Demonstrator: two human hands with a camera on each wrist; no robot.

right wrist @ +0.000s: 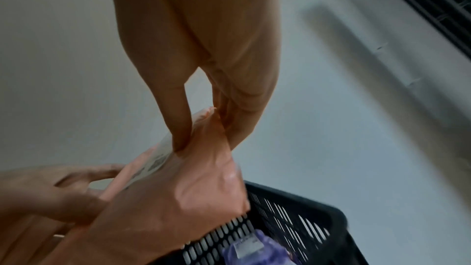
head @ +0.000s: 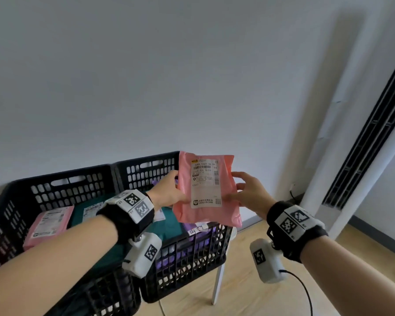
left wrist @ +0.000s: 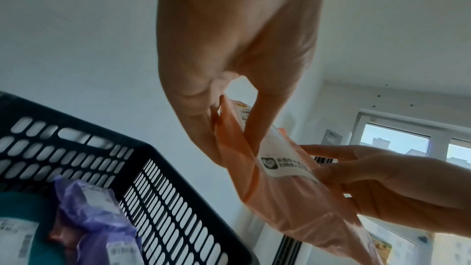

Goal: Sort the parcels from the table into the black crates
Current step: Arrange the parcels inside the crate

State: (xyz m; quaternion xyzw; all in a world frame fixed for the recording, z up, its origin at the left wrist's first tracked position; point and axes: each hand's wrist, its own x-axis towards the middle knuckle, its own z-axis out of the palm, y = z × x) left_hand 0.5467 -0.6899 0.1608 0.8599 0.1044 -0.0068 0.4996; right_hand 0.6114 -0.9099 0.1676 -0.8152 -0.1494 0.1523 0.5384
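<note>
two hands hold one pink parcel (head: 206, 190) upright at the centre of the head view, label facing the camera. the left hand (head: 168, 193) pinches its left edge, thumb on the front and fingers behind; the right hand (head: 249, 193) pinches the right edge the same way, as the wrist views confirm. the parcel hangs above the right crate (head: 185, 254), at the lower centre of the frame, which already holds purple parcels (left wrist: 94, 215) and a teal one (head: 169, 224).

my reading is that the label is being checked to choose a crate. to do it well, keep the soft bag taut and steady so the print stays flat, then lower it flat over the chosen crate rather than dropping it from height, so it does not catch on the rim.

the left crate (head: 62, 185), lower left, touches the right one and holds another pink parcel (head: 48, 224). both sit on a white-legged worktop, mostly hidden. wood floor (head: 244, 281) shows lower right, a plain white wall behind, and a tall white air conditioner (head: 379, 144) at the right edge.
</note>
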